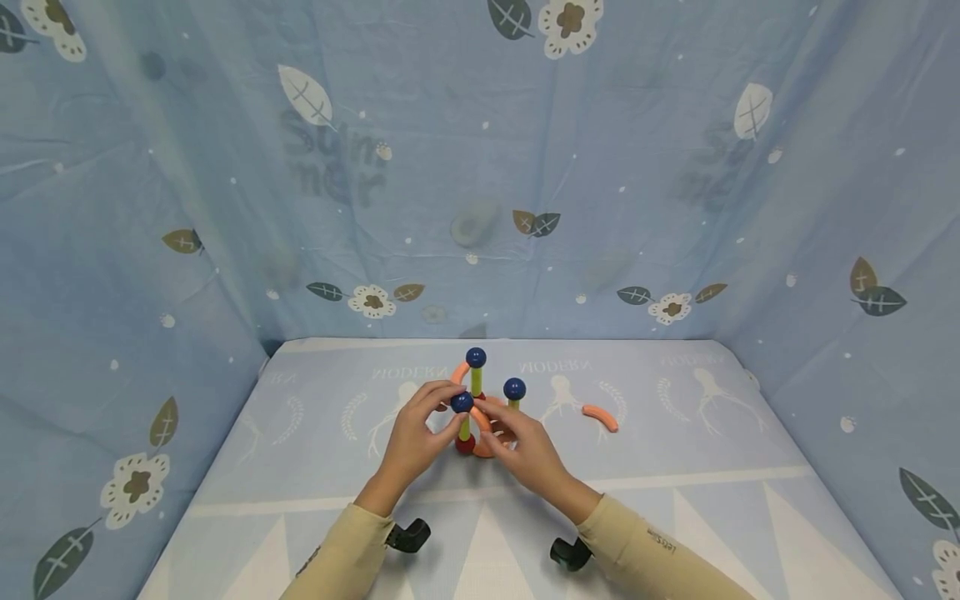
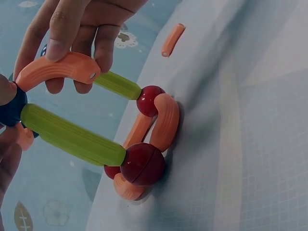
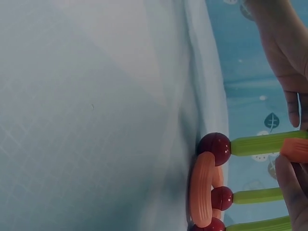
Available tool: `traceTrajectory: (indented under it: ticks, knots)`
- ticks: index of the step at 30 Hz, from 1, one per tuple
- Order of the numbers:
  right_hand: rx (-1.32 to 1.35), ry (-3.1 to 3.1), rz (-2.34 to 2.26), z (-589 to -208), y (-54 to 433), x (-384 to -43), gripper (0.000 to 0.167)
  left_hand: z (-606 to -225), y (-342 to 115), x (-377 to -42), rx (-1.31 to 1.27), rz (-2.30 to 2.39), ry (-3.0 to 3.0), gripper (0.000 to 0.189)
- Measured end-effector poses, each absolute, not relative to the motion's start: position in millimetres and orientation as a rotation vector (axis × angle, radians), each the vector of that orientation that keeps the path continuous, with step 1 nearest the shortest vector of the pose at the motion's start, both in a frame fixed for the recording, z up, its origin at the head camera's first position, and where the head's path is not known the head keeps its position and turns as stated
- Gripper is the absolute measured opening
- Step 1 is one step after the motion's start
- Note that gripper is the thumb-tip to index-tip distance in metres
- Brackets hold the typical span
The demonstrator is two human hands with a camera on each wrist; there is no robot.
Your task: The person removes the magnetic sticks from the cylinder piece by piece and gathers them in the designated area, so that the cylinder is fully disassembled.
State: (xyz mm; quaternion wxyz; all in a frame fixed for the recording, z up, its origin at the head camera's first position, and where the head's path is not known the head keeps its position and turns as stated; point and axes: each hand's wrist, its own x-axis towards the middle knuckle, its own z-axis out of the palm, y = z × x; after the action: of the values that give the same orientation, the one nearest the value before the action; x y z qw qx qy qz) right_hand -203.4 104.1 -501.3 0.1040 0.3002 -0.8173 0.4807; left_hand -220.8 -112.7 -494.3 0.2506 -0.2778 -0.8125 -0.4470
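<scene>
A small frame of toy ball-and-rod pieces stands on the table. Its base has red balls [image 2: 143, 164] joined by curved orange rods [image 3: 201, 190], and straight green rods [image 2: 72, 135] rise from them. My left hand [image 1: 414, 432] pinches the nearest blue ball [image 1: 462, 402], on top of a green rod. Between the thumb and fingers of my right hand [image 1: 534, 454] is a curved orange rod [image 2: 65, 67], one end against that blue ball, the other end free. A far blue ball [image 1: 476, 357] and a right-hand blue ball [image 1: 514, 388] cap other green rods. Another orange rod [image 1: 460, 372] meets the far ball.
One loose curved orange rod [image 1: 600, 417] lies on the table to the right of the frame. The table has a pale patterned cover [image 1: 300, 467]. Blue printed curtains [image 1: 420, 208] stand behind and at both sides. Dark wrist-camera mounts [image 1: 408, 536] show below the sleeves.
</scene>
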Motion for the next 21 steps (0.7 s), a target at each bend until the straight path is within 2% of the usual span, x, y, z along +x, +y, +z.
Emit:
traceTrajectory:
  ticks: [21]
  knots:
    - [0.847, -2.418, 1.382, -497.4, 102.4, -204.0, 0.048, -494.2, -112.9, -220.4, -0.752, -1.218, -2.212, 0.04]
